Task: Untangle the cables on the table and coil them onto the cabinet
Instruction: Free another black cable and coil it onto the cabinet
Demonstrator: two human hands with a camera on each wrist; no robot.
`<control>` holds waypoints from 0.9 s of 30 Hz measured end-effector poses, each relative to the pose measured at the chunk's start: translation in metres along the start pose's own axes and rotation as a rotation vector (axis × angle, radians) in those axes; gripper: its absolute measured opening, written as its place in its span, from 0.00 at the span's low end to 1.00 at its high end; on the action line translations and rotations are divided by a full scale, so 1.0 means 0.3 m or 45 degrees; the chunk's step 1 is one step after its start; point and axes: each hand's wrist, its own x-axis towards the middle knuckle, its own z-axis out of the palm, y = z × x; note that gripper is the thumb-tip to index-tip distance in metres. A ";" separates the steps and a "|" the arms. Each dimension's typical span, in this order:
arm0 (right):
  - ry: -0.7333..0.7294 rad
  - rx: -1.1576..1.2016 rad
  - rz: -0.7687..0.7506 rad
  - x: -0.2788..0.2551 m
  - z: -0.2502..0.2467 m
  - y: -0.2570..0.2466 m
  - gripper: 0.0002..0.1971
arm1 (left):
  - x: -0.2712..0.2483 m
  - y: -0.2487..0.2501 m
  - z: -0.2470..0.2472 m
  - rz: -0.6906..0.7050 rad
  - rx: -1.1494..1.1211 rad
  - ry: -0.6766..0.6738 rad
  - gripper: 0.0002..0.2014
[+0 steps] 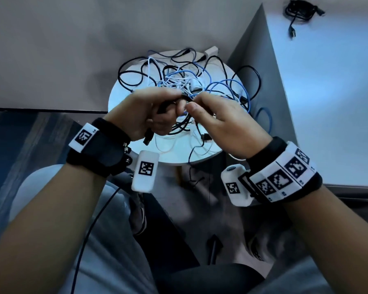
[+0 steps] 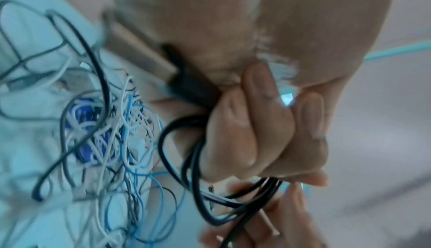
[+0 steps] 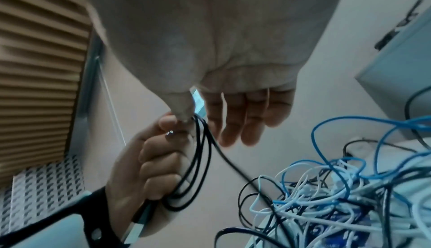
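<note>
A tangle of black, blue and white cables covers the small round white table. Above its near side, my left hand grips a few loops of a black cable, and the cable's USB plug hangs below the palm. My right hand pinches the same black cable between thumb and forefinger right beside the left fingers, its other fingers loosely extended. From the pinch, the black cable runs down into the tangle.
The tall white cabinet stands directly right of the table, with one coiled black cable on its top. Some cables hang over the table's right and front edges. My knees and the floor lie below.
</note>
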 end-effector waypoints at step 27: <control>0.066 0.650 0.264 0.015 0.036 0.027 0.18 | 0.026 -0.010 0.079 0.418 -0.950 0.051 0.22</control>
